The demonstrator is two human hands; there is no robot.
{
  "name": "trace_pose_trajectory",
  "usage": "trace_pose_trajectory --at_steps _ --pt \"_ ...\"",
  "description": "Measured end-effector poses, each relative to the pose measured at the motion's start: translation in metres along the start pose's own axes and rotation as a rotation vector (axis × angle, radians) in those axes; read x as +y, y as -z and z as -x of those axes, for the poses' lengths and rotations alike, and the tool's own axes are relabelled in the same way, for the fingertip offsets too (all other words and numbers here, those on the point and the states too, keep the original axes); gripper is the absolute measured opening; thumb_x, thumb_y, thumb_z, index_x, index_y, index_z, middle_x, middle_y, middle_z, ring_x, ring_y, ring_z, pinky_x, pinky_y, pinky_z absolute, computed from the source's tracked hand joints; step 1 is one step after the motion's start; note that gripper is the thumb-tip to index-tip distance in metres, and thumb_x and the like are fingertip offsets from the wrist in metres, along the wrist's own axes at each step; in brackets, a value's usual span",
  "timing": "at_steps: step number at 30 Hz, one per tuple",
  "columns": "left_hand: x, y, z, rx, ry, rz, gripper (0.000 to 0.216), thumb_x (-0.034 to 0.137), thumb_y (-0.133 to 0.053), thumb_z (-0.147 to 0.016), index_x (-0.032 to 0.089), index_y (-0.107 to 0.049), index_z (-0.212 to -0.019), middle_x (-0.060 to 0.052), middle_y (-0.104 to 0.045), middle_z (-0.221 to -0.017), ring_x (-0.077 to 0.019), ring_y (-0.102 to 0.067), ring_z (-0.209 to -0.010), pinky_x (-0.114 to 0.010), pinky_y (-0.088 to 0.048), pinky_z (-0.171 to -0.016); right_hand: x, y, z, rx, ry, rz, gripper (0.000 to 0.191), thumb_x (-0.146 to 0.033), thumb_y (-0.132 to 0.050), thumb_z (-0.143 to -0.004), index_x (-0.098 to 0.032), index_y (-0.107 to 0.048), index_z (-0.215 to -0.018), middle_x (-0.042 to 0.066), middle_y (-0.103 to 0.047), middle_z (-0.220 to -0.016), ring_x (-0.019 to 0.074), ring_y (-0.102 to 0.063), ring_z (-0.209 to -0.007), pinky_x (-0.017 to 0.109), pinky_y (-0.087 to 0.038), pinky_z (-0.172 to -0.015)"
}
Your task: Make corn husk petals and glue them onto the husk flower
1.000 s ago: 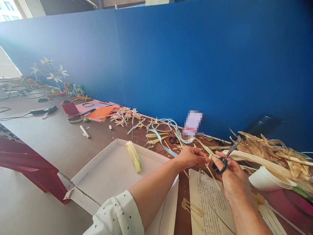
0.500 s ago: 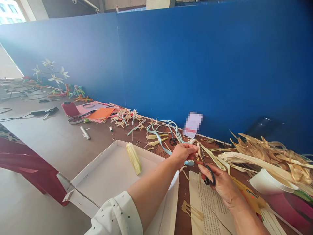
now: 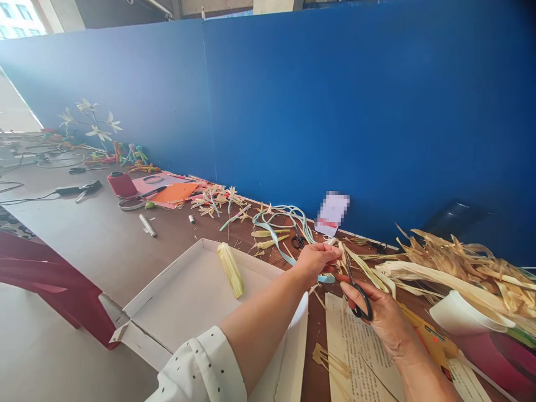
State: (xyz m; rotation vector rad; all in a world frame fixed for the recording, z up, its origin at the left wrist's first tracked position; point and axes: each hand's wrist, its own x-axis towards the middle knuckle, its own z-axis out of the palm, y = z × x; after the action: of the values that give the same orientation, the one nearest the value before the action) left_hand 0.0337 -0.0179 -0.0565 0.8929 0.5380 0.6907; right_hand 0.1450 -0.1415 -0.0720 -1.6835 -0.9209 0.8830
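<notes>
My left hand (image 3: 317, 259) pinches a small pale piece of corn husk (image 3: 343, 258) between thumb and fingers. Black-handled scissors (image 3: 363, 302) are gripped in my right hand (image 3: 379, 312), with the blades pointing up beside the husk piece. Whether the blades touch it I cannot tell. Below lies a printed sheet (image 3: 368, 352) with thin husk strips (image 3: 330, 360) on it. Long pale husk strips (image 3: 368, 268) spread just behind my right hand. To the left, a husk bundle (image 3: 230, 271) lies in a shallow white box lid (image 3: 176, 301).
Dried husks (image 3: 460, 262) and a white cup (image 3: 464, 312) stand at the right, near a yellow glue gun (image 3: 431, 338). Light blue ribbon (image 3: 268, 226), a second pair of scissors (image 3: 298, 240) and a phone (image 3: 333, 212) lie along the blue partition (image 3: 355, 111). Husk flowers (image 3: 213, 198) and a red thread spool (image 3: 121, 184) sit left.
The view has shifted very slightly. Both hands keep nearly the same place, still with the husk piece and the scissors; the scissors look slightly more closed.
</notes>
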Motion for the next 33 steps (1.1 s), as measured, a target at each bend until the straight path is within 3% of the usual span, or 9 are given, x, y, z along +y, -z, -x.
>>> trace_pose_trajectory --at_steps 13,23,28,33 --pt "-0.003 0.002 -0.004 -0.005 0.014 -0.061 0.029 0.034 -0.076 -0.061 0.011 -0.061 -0.070 -0.003 -0.058 -0.070 -0.0066 -0.051 -0.062 -0.018 -0.037 -0.054 -0.003 0.002 0.002 -0.067 -0.005 -0.002 0.044 -0.046 -0.072 -0.067 -0.025 -0.071 -0.105 -0.003 -0.049 -0.059 0.0113 -0.040 -0.055 0.023 -0.032 -0.048" --pt "-0.003 0.001 -0.004 -0.012 0.014 -0.035 0.029 0.033 -0.076 -0.060 0.011 -0.060 -0.069 -0.003 -0.057 -0.068 -0.0070 -0.052 -0.062 -0.018 -0.035 -0.052 -0.012 -0.006 0.007 -0.010 0.006 0.002 0.046 -0.051 -0.074 -0.060 -0.022 -0.073 -0.097 -0.003 -0.045 -0.055 0.0116 -0.038 -0.052 0.025 -0.032 -0.048" --pt "-0.003 0.002 -0.004 -0.006 0.015 -0.067 0.025 0.031 -0.073 -0.063 0.011 -0.060 -0.069 -0.002 -0.056 -0.067 -0.0064 -0.051 -0.061 -0.017 -0.035 -0.051 -0.014 -0.008 0.010 0.044 0.035 0.014 0.043 -0.052 -0.071 -0.064 -0.023 -0.073 -0.096 -0.002 -0.046 -0.056 0.0119 -0.039 -0.054 0.025 -0.032 -0.049" --pt "-0.002 0.002 -0.005 -0.007 0.013 -0.070 0.023 0.030 -0.072 -0.064 0.011 -0.060 -0.068 -0.002 -0.057 -0.068 -0.0068 -0.052 -0.063 -0.017 -0.036 -0.053 -0.013 -0.005 0.006 0.014 0.043 0.078 0.044 -0.050 -0.071 -0.062 -0.022 -0.073 -0.097 -0.003 -0.045 -0.055 0.0123 -0.039 -0.052 0.025 -0.032 -0.048"
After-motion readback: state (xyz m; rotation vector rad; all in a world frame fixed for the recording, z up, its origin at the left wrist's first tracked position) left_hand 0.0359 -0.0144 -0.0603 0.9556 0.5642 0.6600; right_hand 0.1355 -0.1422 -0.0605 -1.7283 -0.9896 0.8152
